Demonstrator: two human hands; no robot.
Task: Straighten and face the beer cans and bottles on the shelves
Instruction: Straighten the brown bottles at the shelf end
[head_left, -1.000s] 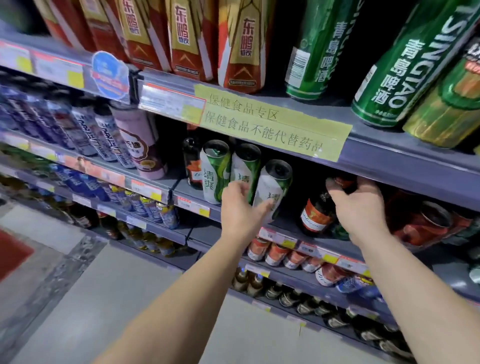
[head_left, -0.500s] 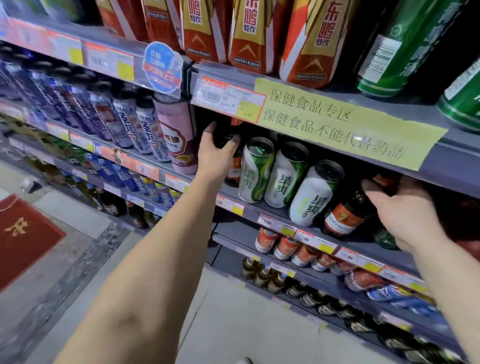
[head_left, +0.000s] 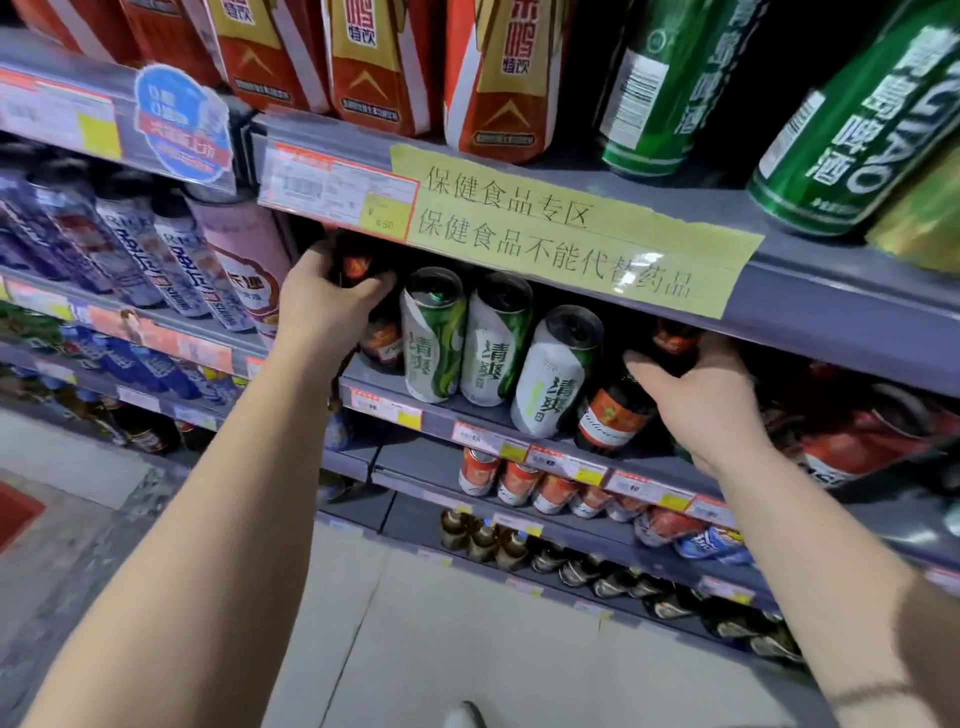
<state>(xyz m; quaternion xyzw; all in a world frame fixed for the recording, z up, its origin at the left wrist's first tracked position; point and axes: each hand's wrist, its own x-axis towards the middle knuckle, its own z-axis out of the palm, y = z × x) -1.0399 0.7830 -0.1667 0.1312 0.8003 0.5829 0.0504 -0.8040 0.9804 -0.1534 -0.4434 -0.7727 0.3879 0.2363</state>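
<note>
Head view: my left hand is wrapped around a dark bottle left of three green-white cans; my right hand grips another dark bottle right of them, all on the same shelf.

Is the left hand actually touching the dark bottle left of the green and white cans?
Touching. The head view shows the left hand wrapped around the dark bottle, fingers curled over its shoulder, no gap visible.

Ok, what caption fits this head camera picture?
Each hand, left hand and right hand, grips a dark bottle beside three green-and-white cans.
</note>
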